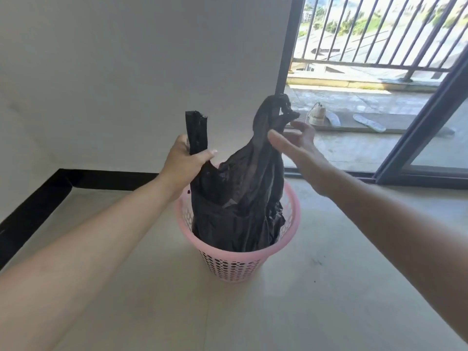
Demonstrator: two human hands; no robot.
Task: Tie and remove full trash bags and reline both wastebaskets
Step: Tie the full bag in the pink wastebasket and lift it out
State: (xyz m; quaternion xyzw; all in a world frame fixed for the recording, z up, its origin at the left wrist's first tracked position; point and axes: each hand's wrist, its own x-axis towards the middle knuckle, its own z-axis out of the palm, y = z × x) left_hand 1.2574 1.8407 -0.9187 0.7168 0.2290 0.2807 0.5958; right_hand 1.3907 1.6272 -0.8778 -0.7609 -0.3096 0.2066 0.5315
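A pink perforated wastebasket (238,267) stands on the pale floor in the middle of the view. A black trash bag (235,198) rises out of it, its lower part inside the basket. My left hand (186,160) grips the bag's left handle strip, which sticks up above my fist. The right handle (274,107) stands up in a bunched loop. My right hand (296,143) hovers just beside that loop with fingers spread and relaxed, holding nothing.
A white wall with a black baseboard (76,178) runs behind and to the left. A dark-framed sliding door (417,138) opens onto a balcony at the right, where a shoe (316,114) and insoles (368,122) lie before a railing.
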